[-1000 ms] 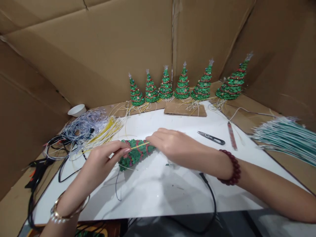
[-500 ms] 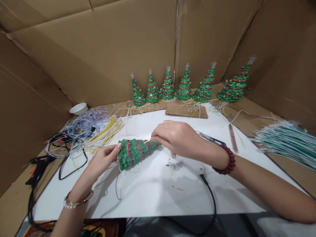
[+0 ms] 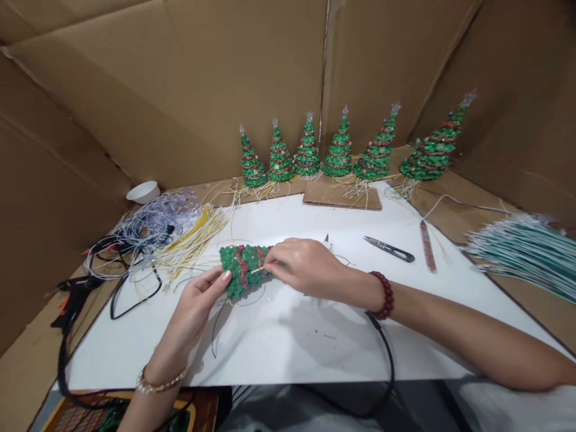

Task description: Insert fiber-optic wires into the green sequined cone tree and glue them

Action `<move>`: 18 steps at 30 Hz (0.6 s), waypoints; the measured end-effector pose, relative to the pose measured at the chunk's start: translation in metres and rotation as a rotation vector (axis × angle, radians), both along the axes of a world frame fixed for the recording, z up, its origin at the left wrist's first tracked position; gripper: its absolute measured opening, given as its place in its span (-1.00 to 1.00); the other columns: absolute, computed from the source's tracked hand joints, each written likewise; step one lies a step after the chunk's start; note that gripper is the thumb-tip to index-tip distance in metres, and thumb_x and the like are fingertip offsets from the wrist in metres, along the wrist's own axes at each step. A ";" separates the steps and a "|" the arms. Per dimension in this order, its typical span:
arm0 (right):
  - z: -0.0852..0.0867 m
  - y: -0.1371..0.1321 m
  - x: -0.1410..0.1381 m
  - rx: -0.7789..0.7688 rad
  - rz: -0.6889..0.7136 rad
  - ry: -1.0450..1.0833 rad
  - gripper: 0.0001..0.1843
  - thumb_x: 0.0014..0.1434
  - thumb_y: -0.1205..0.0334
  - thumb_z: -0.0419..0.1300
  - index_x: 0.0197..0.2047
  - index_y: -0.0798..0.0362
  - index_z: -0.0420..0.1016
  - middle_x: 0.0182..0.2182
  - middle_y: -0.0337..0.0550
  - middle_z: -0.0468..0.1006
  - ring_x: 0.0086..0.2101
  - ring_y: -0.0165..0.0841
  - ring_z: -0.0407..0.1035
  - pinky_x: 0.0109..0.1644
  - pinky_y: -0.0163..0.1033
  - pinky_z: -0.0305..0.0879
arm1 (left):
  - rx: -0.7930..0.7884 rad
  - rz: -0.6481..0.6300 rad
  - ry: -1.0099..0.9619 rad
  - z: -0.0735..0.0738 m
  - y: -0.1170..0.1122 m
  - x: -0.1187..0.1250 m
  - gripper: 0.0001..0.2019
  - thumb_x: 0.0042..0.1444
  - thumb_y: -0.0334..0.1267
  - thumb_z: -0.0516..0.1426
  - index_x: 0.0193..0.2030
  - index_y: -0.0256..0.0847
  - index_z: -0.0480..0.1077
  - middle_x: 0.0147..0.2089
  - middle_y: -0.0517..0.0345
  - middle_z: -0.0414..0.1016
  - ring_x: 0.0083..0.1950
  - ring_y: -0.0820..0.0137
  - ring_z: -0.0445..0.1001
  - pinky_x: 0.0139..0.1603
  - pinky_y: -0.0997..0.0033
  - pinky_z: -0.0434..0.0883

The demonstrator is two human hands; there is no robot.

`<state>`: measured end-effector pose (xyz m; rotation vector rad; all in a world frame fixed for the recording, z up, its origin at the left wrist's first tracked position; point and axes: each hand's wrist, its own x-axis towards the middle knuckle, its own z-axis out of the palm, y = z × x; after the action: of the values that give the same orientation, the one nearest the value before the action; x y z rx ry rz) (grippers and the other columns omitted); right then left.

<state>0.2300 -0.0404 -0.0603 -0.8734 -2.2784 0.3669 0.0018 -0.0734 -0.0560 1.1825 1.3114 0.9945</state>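
Observation:
A small green Christmas tree [image 3: 234, 277] with red garlands lies on its side above the white tabletop, its wide base to the left. My left hand [image 3: 203, 295] grips that base, thumb on top. A thin pale stick [image 3: 257, 270] is pinched in my right hand [image 3: 308, 264], its end against the tree's side near a red garland. The tree's tip is hidden behind my right hand. A dark thread [image 3: 218, 330] hangs below the base.
Several finished trees [image 3: 338, 150] stand along the cardboard wall. Thread snips [image 3: 389, 248] and a red stick-like item [image 3: 428, 247] lie right. At left are tangled wires [image 3: 144, 225], a white bowl [image 3: 144, 192] and a glue gun [image 3: 74, 300]. Green-white wires [image 3: 526, 255] lie far right.
My right hand has moved left along the tree toward its middle, bringing the pale stick lower on the side. The snips, partly covered before, now show fully.

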 end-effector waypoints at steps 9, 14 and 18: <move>-0.016 0.001 -0.013 0.013 -0.064 -0.088 -0.79 0.30 0.29 0.03 -0.28 0.13 0.47 -0.35 -0.14 0.55 -0.33 -0.38 0.37 -0.26 -0.29 0.18 | -0.014 -0.027 -0.046 -0.005 0.003 0.002 -0.68 0.00 -0.13 0.29 -0.11 -0.21 0.54 -0.05 0.02 0.57 -0.08 0.32 0.50 -0.17 0.53 0.40; -0.017 -0.008 -0.016 0.071 -0.002 -0.103 -0.70 0.33 0.43 -0.18 -0.17 0.19 0.38 -0.25 0.01 0.42 -0.28 -0.32 0.27 -0.23 -0.23 0.21 | 0.022 0.008 -0.095 -0.014 0.000 -0.002 -0.68 0.06 -0.05 0.23 -0.14 -0.22 0.49 -0.11 0.01 0.57 -0.14 0.32 0.51 -0.18 0.47 0.43; -0.017 -0.010 -0.015 -0.158 0.049 0.069 -0.75 0.30 0.46 -0.16 -0.06 0.13 0.24 -0.17 -0.05 0.34 -0.31 -0.41 0.26 -0.23 -0.29 0.23 | 0.134 0.076 -0.007 -0.019 -0.003 -0.002 -0.74 0.04 -0.06 0.23 -0.23 -0.19 0.43 -0.29 0.13 0.55 -0.32 0.41 0.47 -0.26 0.49 0.42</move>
<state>0.2147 -0.0508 -0.0775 -0.8703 -2.2335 0.5965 -0.0007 -0.0766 -0.0746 1.2355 1.3088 1.1561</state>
